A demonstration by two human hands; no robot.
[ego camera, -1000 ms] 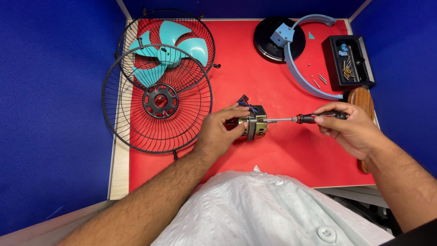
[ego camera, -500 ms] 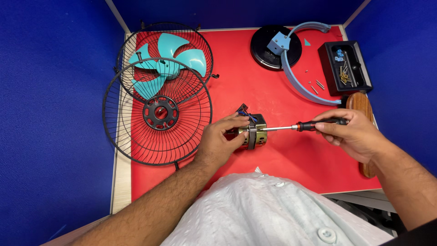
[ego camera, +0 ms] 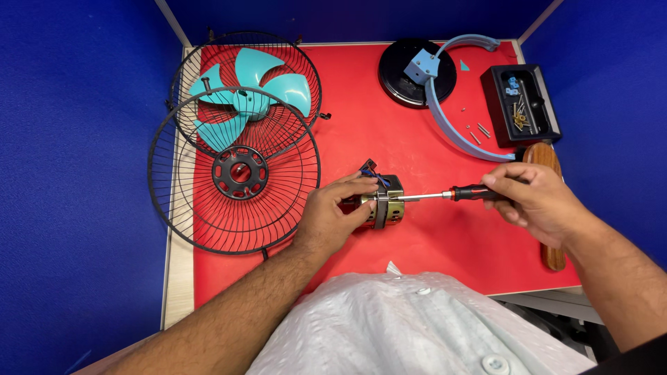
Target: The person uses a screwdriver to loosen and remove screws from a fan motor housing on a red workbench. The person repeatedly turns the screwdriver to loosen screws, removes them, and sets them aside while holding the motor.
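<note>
1. Nearest the camera, the person's pale grey buttoned shirt [ego camera: 417, 326] fills the bottom of the view, with both forearms reaching out over the red surface [ego camera: 445, 243].
2. The left hand [ego camera: 332, 217] is closed around the small brass-and-black electric fan motor [ego camera: 383, 201], pinning it just above the surface near the middle; over the last second the grip has not shifted.
3. The right hand [ego camera: 538, 201] grips the black-and-red handled screwdriver [ego camera: 458, 194], its steel shaft lying level with the tip against the motor's right end. The tool has stayed seated there, so the screw work looks to be ongoing rather than finished.
4. Just behind the right hand lies a brown wooden oval piece [ego camera: 545, 158].
5. To the left, a black wire fan guard [ego camera: 233, 173] overlaps a second guard holding the teal plastic fan blade [ego camera: 250, 94].
6. Farthest off are the black round base [ego camera: 410, 73] with a light-blue curved bracket [ego camera: 445, 118], and a black tray of screws [ego camera: 521, 104].
</note>
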